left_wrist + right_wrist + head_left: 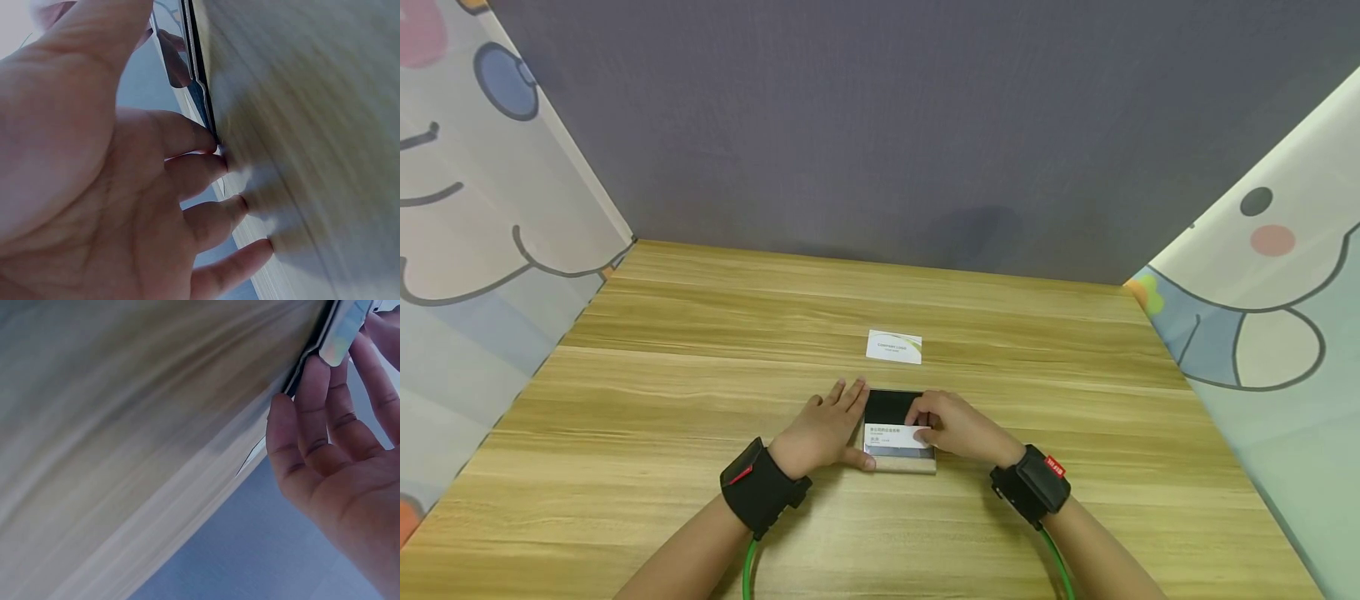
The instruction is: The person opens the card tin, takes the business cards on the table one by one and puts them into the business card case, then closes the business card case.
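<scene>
A small open card case [887, 405] lies on the table in front of the person, dark in its far half and shiny along its near edge. Across its near half is a white business card [887, 435] with printed text. My right hand [958, 425] has its thumb and curled forefinger at the card's right end, pinching it. Along the case's left side my left hand [826, 435] rests with fingers spread, its thumb at the near left corner. From the left wrist, these straight fingertips [240, 203] touch the tabletop beside the case's thin edge.
Beyond the case lies another white business card [893, 347] with a green and yellow curve. The wood-grain table [647, 400] meets a dark grey panel [880, 125] at the back. Cartoon-printed sheets [497, 217] flank both sides. Green cables [748, 571] trail from the wristbands.
</scene>
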A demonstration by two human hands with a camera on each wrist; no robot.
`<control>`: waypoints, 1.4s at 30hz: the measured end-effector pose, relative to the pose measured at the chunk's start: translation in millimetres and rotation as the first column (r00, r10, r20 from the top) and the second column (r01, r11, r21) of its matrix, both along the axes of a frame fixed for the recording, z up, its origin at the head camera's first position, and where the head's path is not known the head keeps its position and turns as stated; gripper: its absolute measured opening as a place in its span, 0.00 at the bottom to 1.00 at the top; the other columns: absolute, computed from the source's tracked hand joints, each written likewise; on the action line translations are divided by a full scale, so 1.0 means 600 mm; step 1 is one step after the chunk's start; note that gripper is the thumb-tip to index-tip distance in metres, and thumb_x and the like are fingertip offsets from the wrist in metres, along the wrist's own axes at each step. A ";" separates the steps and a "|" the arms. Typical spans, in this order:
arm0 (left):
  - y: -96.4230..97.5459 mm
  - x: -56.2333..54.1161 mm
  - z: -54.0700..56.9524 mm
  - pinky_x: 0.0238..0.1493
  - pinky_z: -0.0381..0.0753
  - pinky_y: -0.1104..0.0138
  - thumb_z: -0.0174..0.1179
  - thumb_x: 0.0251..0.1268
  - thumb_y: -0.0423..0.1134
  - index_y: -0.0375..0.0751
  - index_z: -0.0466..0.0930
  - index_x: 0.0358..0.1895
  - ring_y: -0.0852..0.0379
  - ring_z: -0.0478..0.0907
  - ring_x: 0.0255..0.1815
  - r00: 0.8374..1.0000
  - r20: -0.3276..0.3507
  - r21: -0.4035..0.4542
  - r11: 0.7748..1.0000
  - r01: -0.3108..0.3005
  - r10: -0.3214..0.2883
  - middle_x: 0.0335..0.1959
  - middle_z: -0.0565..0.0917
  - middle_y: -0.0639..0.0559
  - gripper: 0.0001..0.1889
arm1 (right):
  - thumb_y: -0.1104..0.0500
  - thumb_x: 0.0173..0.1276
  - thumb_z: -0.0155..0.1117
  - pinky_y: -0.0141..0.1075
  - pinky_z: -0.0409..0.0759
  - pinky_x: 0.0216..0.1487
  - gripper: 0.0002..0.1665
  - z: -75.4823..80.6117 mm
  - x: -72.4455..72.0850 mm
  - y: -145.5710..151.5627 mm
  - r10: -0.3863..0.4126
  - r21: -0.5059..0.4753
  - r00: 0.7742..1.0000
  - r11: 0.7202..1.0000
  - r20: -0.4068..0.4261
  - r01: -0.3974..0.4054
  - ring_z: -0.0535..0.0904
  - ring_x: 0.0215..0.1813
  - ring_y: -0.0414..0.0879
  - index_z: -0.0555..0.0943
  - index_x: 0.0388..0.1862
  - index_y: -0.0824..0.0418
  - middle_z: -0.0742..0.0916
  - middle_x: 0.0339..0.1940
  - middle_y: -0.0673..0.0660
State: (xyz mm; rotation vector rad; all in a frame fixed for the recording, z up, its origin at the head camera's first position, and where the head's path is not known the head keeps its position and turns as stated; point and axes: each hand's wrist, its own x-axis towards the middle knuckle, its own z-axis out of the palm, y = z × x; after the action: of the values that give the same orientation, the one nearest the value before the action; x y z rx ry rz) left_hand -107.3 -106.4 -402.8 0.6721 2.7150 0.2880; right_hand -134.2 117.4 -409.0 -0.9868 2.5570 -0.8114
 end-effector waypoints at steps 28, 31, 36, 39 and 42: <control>-0.001 -0.002 0.003 0.64 0.59 0.47 0.59 0.48 0.63 0.34 0.49 0.71 0.42 0.48 0.73 1.000 0.021 -0.003 1.000 -0.012 0.012 0.73 0.50 0.43 0.52 | 0.66 0.60 0.62 0.36 0.76 0.39 0.12 0.005 -0.061 -0.017 -0.198 -0.064 0.975 0.979 -0.096 0.193 0.77 0.39 0.46 0.77 0.43 0.65 0.81 0.35 0.56; -0.001 -0.002 0.002 0.64 0.59 0.48 0.59 0.48 0.63 0.35 0.49 0.71 0.42 0.48 0.73 1.000 0.023 -0.004 1.000 -0.010 0.011 0.73 0.50 0.43 0.52 | 0.66 0.60 0.62 0.39 0.75 0.41 0.13 0.005 -0.074 -0.022 -0.250 -0.048 0.955 0.968 -0.158 0.245 0.76 0.41 0.49 0.77 0.45 0.65 0.81 0.37 0.58; -0.002 -0.002 0.001 0.64 0.59 0.48 0.59 0.48 0.63 0.35 0.49 0.71 0.42 0.48 0.73 1.000 0.018 -0.011 1.000 -0.006 0.006 0.73 0.50 0.44 0.52 | 0.64 0.60 0.62 0.41 0.74 0.42 0.17 0.002 -0.091 -0.028 -0.266 0.010 0.931 0.961 -0.251 0.278 0.74 0.43 0.52 0.76 0.49 0.66 0.80 0.41 0.61; -0.002 -0.002 0.000 0.64 0.60 0.48 0.58 0.48 0.64 0.35 0.49 0.71 0.42 0.48 0.73 1.000 0.016 -0.019 1.000 -0.001 0.001 0.73 0.50 0.44 0.52 | 0.62 0.60 0.62 0.43 0.74 0.45 0.22 0.000 -0.098 -0.027 -0.271 0.024 0.937 0.959 -0.222 0.283 0.71 0.48 0.54 0.73 0.54 0.66 0.77 0.48 0.63; -0.001 -0.002 0.000 0.64 0.59 0.48 0.58 0.48 0.64 0.35 0.49 0.71 0.42 0.47 0.73 1.000 0.016 -0.020 1.000 0.002 -0.002 0.73 0.50 0.44 0.52 | 0.60 0.61 0.62 0.48 0.73 0.51 0.27 -0.003 -0.103 -0.027 -0.274 0.031 0.943 0.958 -0.187 0.285 0.67 0.55 0.60 0.70 0.59 0.66 0.73 0.56 0.65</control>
State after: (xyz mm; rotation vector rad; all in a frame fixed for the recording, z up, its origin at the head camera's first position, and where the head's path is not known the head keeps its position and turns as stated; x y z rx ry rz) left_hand -108.2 -107.1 -402.9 0.6644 2.6985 0.2636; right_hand -196.3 101.4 -410.7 -0.7176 2.9069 -0.7411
